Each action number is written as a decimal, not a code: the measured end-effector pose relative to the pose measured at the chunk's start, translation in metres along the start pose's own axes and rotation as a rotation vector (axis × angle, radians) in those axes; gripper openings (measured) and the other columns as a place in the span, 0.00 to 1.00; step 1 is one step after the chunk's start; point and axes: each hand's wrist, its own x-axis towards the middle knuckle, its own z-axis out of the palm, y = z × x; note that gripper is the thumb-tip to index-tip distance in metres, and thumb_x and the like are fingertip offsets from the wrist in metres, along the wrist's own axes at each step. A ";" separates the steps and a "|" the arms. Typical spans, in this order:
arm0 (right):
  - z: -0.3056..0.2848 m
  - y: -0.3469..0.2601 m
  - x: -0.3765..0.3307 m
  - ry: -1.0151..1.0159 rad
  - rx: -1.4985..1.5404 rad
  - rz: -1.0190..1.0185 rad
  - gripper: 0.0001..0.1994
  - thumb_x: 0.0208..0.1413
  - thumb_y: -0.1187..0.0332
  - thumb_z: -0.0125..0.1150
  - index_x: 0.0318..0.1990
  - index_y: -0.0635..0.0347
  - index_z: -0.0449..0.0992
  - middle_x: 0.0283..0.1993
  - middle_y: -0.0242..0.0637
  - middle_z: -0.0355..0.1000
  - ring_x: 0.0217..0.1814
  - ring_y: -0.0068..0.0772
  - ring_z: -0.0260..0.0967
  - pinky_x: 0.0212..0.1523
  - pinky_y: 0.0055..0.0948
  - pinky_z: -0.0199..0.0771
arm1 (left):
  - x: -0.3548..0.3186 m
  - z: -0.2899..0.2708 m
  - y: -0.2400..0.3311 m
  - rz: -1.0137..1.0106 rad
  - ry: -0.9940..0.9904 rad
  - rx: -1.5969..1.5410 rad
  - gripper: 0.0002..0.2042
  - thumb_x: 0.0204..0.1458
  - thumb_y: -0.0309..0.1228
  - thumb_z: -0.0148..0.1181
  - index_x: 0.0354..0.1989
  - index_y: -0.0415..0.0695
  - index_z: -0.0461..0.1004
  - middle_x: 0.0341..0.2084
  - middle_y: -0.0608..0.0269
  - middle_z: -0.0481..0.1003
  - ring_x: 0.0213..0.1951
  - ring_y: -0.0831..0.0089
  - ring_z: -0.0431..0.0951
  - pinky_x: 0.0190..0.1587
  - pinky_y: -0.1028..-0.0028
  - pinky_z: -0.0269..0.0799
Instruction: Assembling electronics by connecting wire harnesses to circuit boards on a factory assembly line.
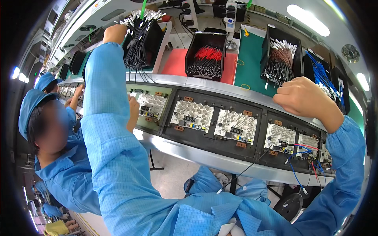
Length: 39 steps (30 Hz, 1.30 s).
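My left hand [115, 34] is raised at the upper left with its fingers closed. Its fingertips meet the white ends of a bundle of black wires [138, 51] in a black bin; whether a wire is between them is hidden. My right hand [301, 96] is closed too, knuckles up, over the bench's far metal edge. It is just in front of a bin of brown wires [281, 59] with white ends; what its fingers hold, if anything, does not show. Below it, circuit boards [280, 135] sit in a dark tray, with red, blue and black wires [301, 151] attached.
Further boards [236, 126] with small displays lie in dark frames along the line. A bin of red and black wires [207, 59] stands centre back, blue wires [321, 74] at right. At left a co-worker in blue [59, 157] reaches a hand [133, 112] to a board.
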 end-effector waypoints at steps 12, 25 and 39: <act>-0.031 0.005 -0.004 0.049 -0.065 0.094 0.07 0.49 0.71 0.59 0.37 0.54 0.75 0.30 0.38 0.71 0.33 0.40 0.71 0.33 0.36 0.71 | -0.056 -0.211 0.040 0.420 -0.005 -0.487 0.10 0.51 0.30 0.56 0.36 0.37 0.77 0.28 0.51 0.78 0.35 0.56 0.78 0.40 0.63 0.73; -0.022 -0.059 0.093 0.259 0.689 0.245 0.08 0.54 0.68 0.58 0.35 0.64 0.78 0.26 0.37 0.73 0.30 0.25 0.69 0.34 0.29 0.69 | -0.177 -0.295 0.223 0.132 0.748 -2.323 0.11 0.62 0.27 0.48 0.48 0.36 0.70 0.29 0.67 0.72 0.32 0.83 0.68 0.37 0.84 0.63; 0.024 -0.088 0.099 0.196 0.339 0.062 0.15 0.54 0.58 0.58 0.25 0.61 0.76 0.20 0.42 0.71 0.24 0.44 0.69 0.27 0.37 0.68 | -0.282 -0.181 0.253 -0.170 -0.178 -2.278 0.13 0.54 0.22 0.57 0.48 0.32 0.71 0.36 0.58 0.78 0.37 0.78 0.77 0.41 0.80 0.71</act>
